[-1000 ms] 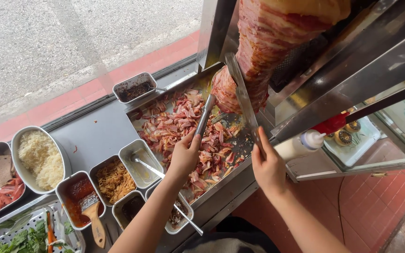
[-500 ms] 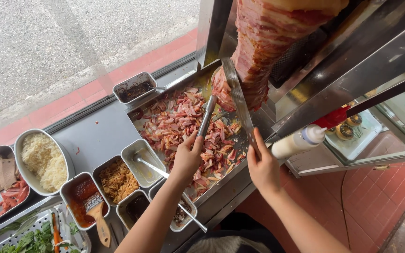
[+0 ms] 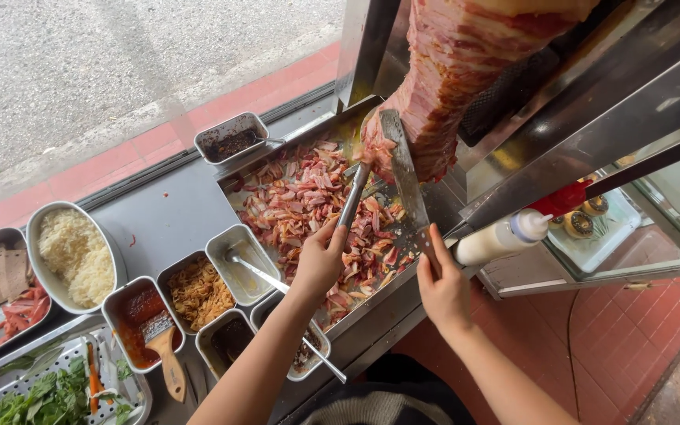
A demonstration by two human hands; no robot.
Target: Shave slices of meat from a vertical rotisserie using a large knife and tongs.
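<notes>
Over the last second the long steel carving knife (image 3: 403, 177) has climbed from the heap of shavings to the cone: its blade now lies flat against the lower flank of the tall stacked cone of red-pink roasting meat (image 3: 450, 86), at about one o'clock from the hands. The slim metal tongs (image 3: 353, 197) have moved up with it, and their tips now pinch the cone's lower edge just left of the blade. Cutting looks to be underway again rather than sorting.

The left hand (image 3: 320, 260) is closed around the tong handles, squeezing them together. The right hand (image 3: 442, 283) is wrapped tight around the knife handle, though the grip itself is partly hidden by the fingers.

Below the cone, the wide steel catch tray (image 3: 238, 193) holds a spread of sliced meat. At nine o'clock sit a round steel bowl of pale shredded filling (image 3: 72, 256), small square tins of sauces, and one with a wooden-handled brush (image 3: 163, 350). A white squeeze bottle (image 3: 497, 236) lies at three o'clock, just beside the knife hand and nearest its path; the slanted steel frame crowds the blade from the right.
</notes>
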